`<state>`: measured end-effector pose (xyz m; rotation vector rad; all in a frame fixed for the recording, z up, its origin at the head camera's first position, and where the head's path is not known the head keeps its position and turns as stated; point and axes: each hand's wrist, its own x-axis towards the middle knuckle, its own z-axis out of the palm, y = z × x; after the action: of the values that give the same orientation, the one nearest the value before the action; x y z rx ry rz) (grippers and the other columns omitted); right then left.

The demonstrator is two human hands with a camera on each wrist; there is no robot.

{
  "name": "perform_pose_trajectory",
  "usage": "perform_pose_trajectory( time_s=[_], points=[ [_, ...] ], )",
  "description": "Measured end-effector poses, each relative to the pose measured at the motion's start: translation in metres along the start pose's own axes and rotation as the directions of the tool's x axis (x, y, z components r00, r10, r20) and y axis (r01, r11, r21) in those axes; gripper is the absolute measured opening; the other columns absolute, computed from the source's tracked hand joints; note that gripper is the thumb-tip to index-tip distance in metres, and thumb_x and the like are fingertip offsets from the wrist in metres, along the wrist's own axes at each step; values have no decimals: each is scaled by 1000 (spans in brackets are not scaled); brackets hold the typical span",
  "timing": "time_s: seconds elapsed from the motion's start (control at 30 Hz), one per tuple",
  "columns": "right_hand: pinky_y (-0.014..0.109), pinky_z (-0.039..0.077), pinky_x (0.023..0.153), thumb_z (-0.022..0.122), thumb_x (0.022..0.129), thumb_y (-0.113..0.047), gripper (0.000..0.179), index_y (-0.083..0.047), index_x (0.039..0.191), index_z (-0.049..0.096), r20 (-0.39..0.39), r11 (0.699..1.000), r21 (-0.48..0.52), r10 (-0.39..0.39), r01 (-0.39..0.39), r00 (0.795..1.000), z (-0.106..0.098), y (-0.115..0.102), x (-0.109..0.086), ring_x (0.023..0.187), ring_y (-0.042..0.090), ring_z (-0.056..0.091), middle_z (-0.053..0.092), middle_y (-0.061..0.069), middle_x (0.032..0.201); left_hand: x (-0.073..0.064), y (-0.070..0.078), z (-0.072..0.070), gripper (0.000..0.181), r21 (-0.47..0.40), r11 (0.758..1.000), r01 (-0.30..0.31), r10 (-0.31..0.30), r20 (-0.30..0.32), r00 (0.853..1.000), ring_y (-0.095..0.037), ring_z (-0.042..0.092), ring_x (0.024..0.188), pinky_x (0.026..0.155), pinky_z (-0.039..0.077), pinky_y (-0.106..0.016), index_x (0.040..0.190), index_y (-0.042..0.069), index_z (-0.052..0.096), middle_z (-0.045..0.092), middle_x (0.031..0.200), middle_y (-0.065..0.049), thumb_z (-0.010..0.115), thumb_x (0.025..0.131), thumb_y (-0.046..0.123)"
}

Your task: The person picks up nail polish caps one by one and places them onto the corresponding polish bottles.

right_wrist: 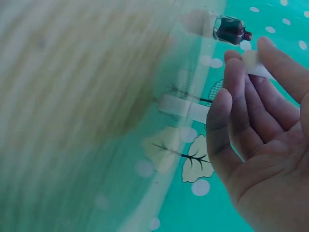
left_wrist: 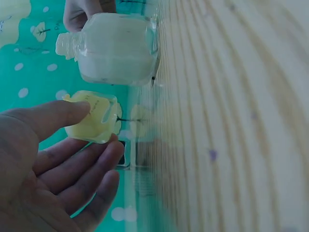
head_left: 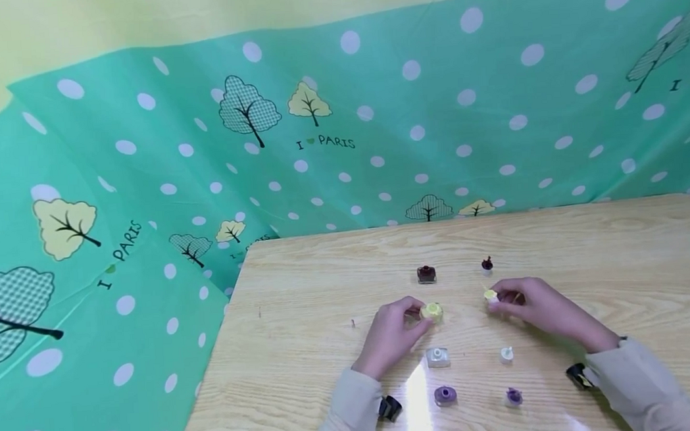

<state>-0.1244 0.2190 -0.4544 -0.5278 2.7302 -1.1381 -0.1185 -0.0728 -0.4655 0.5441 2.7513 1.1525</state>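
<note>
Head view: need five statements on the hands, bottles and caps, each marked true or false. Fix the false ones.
1. The left hand pinches the yellow bottle. True.
2. The white bottle is between the yellow bottle and the purple bottle. True.
3. The right hand grips the purple bottle. False: it pinches a yellow-topped cap.
4. The dark red bottle is the closest bottle to the person. False: it is the farthest; the purple bottle is closest.
5. The purple-stained cap is on the table, right of the purple bottle. True.
</note>
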Motion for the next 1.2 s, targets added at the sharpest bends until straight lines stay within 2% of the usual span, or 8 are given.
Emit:
perform_pose_trajectory(
  time_s=[0.17,0.4,0.6,0.77,0.97,1.2],
  points=[
    [22,54,64,73,89,-20,21,-7,105,73,-61,1000,-11,-28,27,998,-3,-7,-2,73,10,60,66,-4,81,-3,2,-4,29,-19,1000,-25,25,-18,1000,-7,65,95,88,54,-22,114,13,69,71,106,5,72,90,30],
    [23,52,62,72,91,-22,23,-5,107,74,-136,995,-37,-92,87,987,-8,-22,-5,72,5,56,65,-5,82,-6,5,-9,29,-18,998,-54,53,-49,997,-6,64,95,87,54,-23,115,13,69,71,107,3,72,91,30],
    [24,48,59,66,96,-19,22,-5,111,74,-195,991,-64,-130,120,972,-10,-35,-8,72,2,52,65,-5,90,-8,9,-12,27,21,992,-123,125,-99,987,-5,64,93,83,55,-20,113,13,69,70,104,4,72,91,28],
    [22,51,60,71,92,-16,17,-9,107,74,-217,985,-67,-169,158,961,-10,-46,-10,73,0,53,65,-9,89,-9,11,-14,26,39,984,-176,179,-125,976,-6,64,92,80,54,-17,112,12,70,70,102,4,73,90,26],
    [19,52,62,76,86,-13,16,-20,100,72,-240,964,-91,-264,249,934,-7,-56,-13,72,-1,53,59,-19,82,-11,12,-15,27,75,974,-212,222,-152,963,-7,64,86,76,55,-17,112,12,71,70,101,3,74,89,27],
    [19,50,59,77,86,-13,14,-18,99,74,-251,951,-147,-301,271,920,-4,-63,-14,72,-4,52,58,-21,81,-12,16,-16,27,64,970,-233,241,-167,956,-10,64,85,75,56,-19,112,12,72,71,101,1,75,88,24]
  ],
)
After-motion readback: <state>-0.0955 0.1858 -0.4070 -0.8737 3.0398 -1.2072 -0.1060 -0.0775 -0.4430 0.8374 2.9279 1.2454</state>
